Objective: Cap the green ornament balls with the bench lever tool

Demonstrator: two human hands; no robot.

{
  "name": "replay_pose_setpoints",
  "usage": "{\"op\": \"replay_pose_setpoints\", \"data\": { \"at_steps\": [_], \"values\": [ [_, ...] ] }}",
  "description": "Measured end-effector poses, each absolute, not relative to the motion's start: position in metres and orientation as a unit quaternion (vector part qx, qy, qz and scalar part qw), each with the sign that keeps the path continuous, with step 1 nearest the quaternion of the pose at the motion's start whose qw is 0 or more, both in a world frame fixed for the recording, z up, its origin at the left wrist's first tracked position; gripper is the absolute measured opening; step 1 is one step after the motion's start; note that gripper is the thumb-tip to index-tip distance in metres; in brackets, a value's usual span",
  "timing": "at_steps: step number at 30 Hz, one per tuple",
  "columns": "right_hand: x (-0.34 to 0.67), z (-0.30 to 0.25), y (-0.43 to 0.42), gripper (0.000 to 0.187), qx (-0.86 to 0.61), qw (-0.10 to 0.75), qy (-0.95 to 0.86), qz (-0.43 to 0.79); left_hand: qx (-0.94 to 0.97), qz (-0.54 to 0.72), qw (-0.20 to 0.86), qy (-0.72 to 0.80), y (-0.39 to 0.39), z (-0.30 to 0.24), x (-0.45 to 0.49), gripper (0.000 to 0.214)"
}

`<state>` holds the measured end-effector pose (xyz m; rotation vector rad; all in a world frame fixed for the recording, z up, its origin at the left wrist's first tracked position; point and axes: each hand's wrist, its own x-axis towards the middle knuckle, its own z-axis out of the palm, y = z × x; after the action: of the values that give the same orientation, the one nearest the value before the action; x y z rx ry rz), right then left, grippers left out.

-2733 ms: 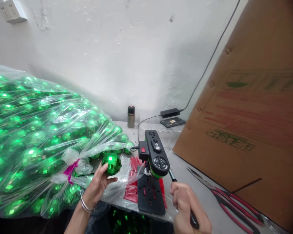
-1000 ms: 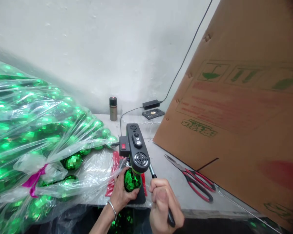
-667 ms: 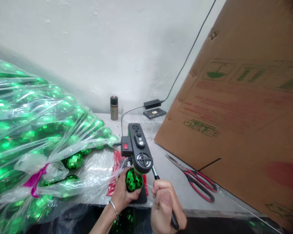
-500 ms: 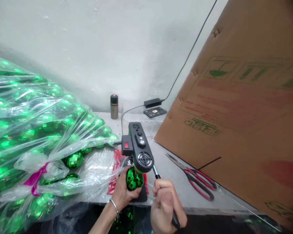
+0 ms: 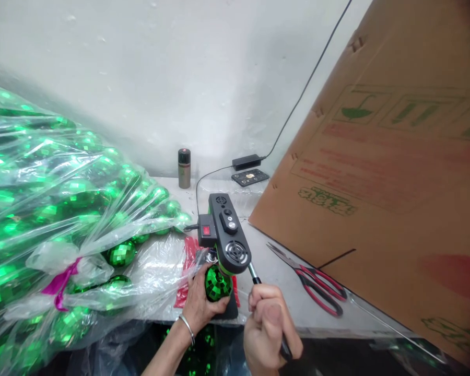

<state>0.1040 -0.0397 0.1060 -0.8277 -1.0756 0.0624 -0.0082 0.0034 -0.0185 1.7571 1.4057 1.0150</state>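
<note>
Slippage is threatening: the left hand (image 5: 198, 302) is cupping the green ball (image 5: 218, 283) under the black machine head (image 5: 230, 239) while the right hand (image 5: 269, 330) is clenching the lever (image 5: 254, 274), possibly pinching fingertips.

A shiny, faceted green ball (image 5: 218, 283) sits on the base of a small black press (image 5: 229, 243), close under its head, centre near. The press's metal lever (image 5: 254, 273) slants down near-right.
</note>
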Motion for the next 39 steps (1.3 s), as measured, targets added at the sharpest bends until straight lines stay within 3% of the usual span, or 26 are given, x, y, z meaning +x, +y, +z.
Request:
{"op": "replay_pose_setpoints", "data": {
  "at_steps": [21,32,39],
  "values": [
    [0.105,0.098,-0.041,0.04,-0.384,0.773,-0.503,0.04,0.662,0.397,0.339,0.537,0.005,-0.019,-0.008,0.082],
    [0.109,0.062,-0.039,0.042,-0.361,0.76,-0.541,-0.003,0.645,0.404,0.36,0.539,0.004,-0.023,-0.007,0.082],
    [0.112,0.126,-0.043,0.041,-0.398,0.743,-0.536,0.051,0.639,0.424,0.35,0.537,0.01,-0.019,-0.008,0.081]
  ]
}}
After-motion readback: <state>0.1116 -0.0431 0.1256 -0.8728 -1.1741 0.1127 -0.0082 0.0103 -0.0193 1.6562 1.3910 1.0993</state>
